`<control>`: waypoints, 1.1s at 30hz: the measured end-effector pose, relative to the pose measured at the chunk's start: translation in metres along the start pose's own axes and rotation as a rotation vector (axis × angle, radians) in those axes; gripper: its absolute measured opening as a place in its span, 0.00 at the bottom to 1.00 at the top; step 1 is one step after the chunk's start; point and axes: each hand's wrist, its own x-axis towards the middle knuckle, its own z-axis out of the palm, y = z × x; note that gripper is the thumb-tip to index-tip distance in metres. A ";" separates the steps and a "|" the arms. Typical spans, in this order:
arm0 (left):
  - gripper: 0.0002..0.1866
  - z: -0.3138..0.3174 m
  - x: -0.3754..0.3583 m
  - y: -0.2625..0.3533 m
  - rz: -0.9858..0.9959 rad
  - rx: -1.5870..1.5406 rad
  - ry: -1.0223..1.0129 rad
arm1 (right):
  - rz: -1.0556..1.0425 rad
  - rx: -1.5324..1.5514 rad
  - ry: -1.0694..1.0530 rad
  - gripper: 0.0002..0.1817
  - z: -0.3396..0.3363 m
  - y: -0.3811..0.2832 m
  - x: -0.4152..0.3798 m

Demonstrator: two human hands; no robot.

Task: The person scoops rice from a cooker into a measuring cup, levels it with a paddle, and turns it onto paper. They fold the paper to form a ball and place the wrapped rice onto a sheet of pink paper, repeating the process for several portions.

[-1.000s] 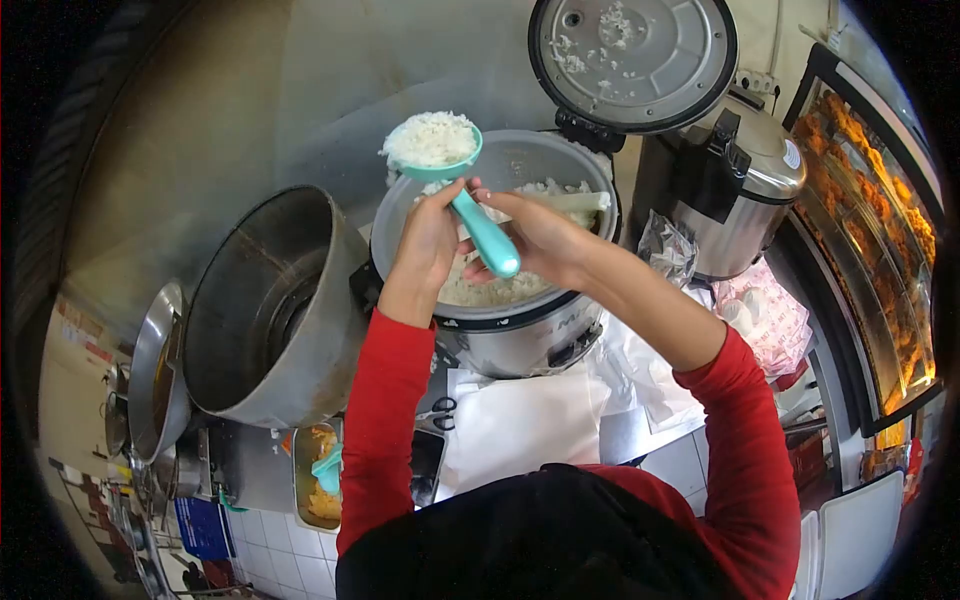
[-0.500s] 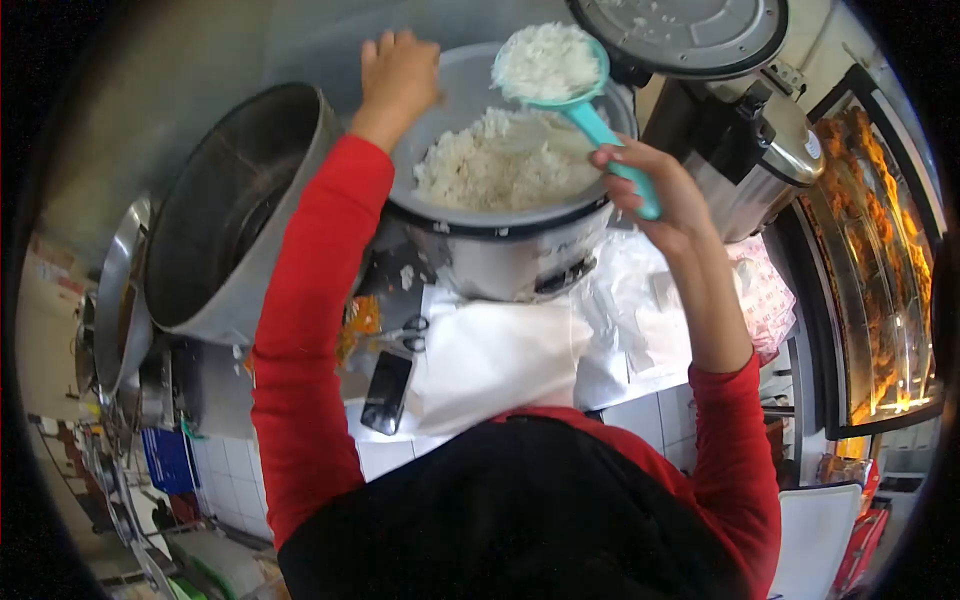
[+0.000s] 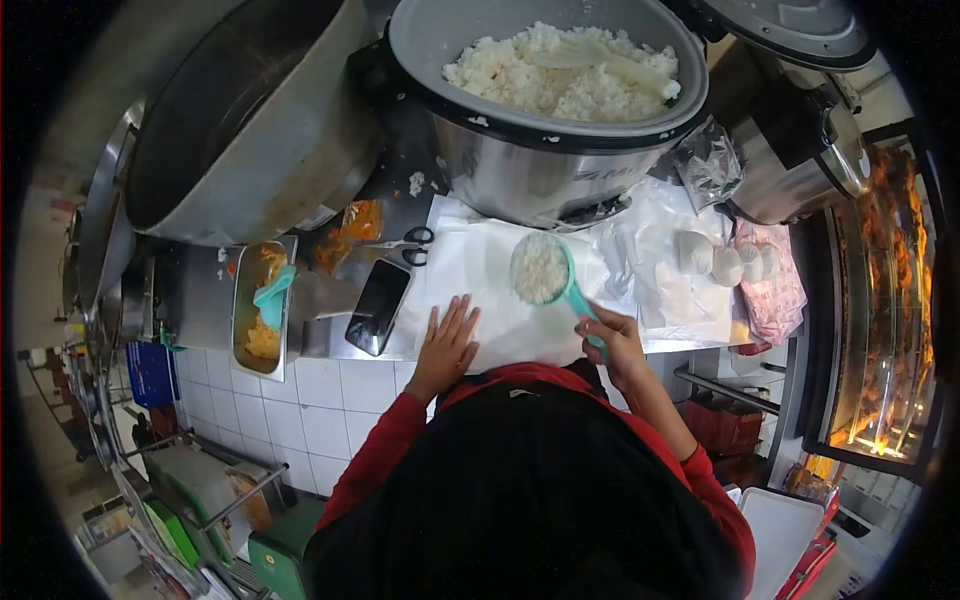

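Observation:
My right hand (image 3: 615, 345) is closed round the handle of a turquoise scoop (image 3: 572, 290). White rice (image 3: 541, 268) fills the scoop's bowl, which is over the white paper (image 3: 490, 320) on the counter. My left hand (image 3: 449, 345) lies flat on the paper's near edge with its fingers stretched out. Behind the paper stands a large rice cooker (image 3: 560, 170), its lid raised, with more rice (image 3: 560, 80) inside. To the left of the paper are a black phone (image 3: 379, 307) and scissors (image 3: 400, 244).
A large metal pot (image 3: 270, 150) stands at the back left. A metal tray (image 3: 240, 345) of orange food holds a turquoise utensil (image 3: 273, 290). Clear plastic bags (image 3: 680, 270) and a pink patterned packet (image 3: 770, 300) lie on the right. A lit glass display case (image 3: 880, 300) stands at the far right.
My right hand has brought the filled scoop down from above the cooker to over the paper. My left hand has moved from the cooker's rim area onto the paper. The view has tilted down.

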 end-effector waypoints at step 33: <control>0.09 -0.057 0.015 -0.016 -0.243 -0.681 -0.146 | -0.987 -1.263 -0.166 0.25 -0.009 0.031 0.018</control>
